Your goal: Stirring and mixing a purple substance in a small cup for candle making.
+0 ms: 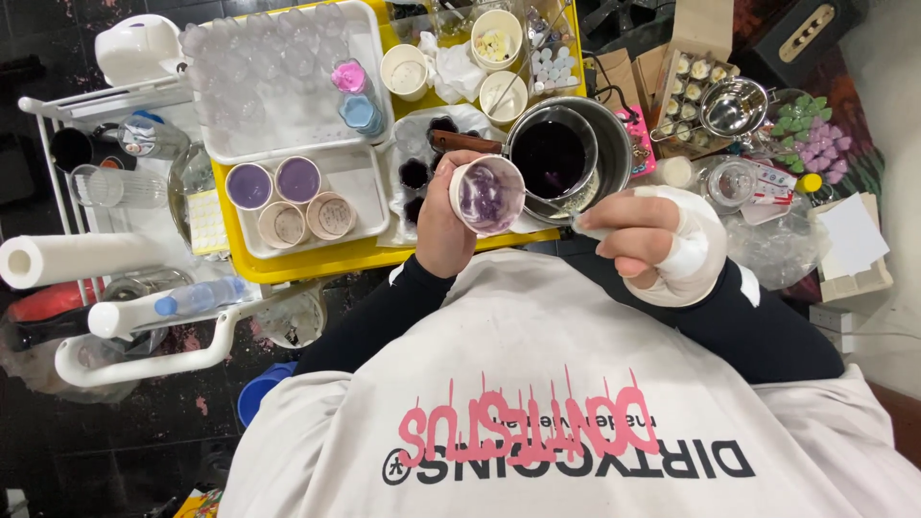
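Two hands engaged: paper cup [487,195] with purple residue clamped in left hand [439,225] above yellow tray's [317,261] near edge; thin stirring stick [552,205] pinched in bandaged right hand [652,245]. Spill risked if cup tilted further toward lap.

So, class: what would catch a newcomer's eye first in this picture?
At the centre, the left hand holds a paper cup streaked with purple, while the bandaged right hand holds a thin stirrer in it. Just behind stands a metal pot of dark purple liquid, beside a yellow tray of purple-filled cups.
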